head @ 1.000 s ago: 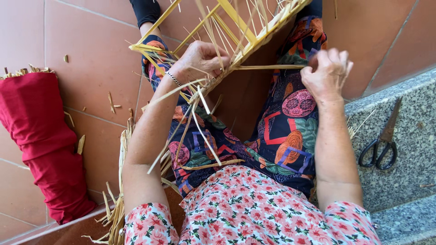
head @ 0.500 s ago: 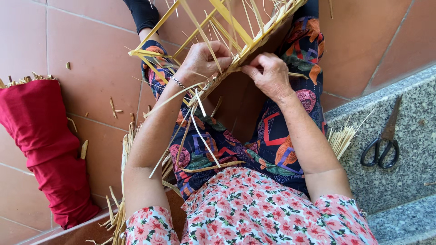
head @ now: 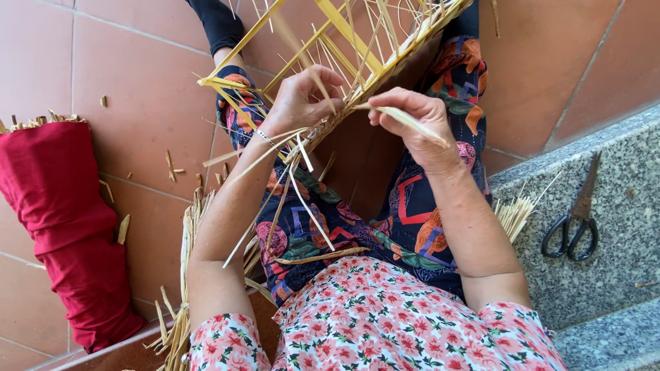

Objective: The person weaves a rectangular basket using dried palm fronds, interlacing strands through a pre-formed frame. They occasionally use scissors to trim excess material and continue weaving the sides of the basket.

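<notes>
A woven straw band [head: 375, 72] with many loose yellow strips runs diagonally across my lap, above my patterned trousers. My left hand [head: 302, 103] grips the woven edge at its lower end, fingers curled around the strips. My right hand [head: 419, 127] sits just to the right, touching the band, and pinches one pale straw strip [head: 405, 118] that lies across its back. Loose strip ends hang down from the weave between my knees.
A red cloth bundle [head: 62, 227] holding straw lies on the tiled floor at the left. Black scissors [head: 576, 218] rest on the grey stone step at the right, beside a bunch of straw ends [head: 515, 213]. More straw [head: 182, 302] lies by my left thigh.
My right hand has moved left from the band's far right side to meet my left hand, and now pinches a strip. My left hand has stayed on the weave.
</notes>
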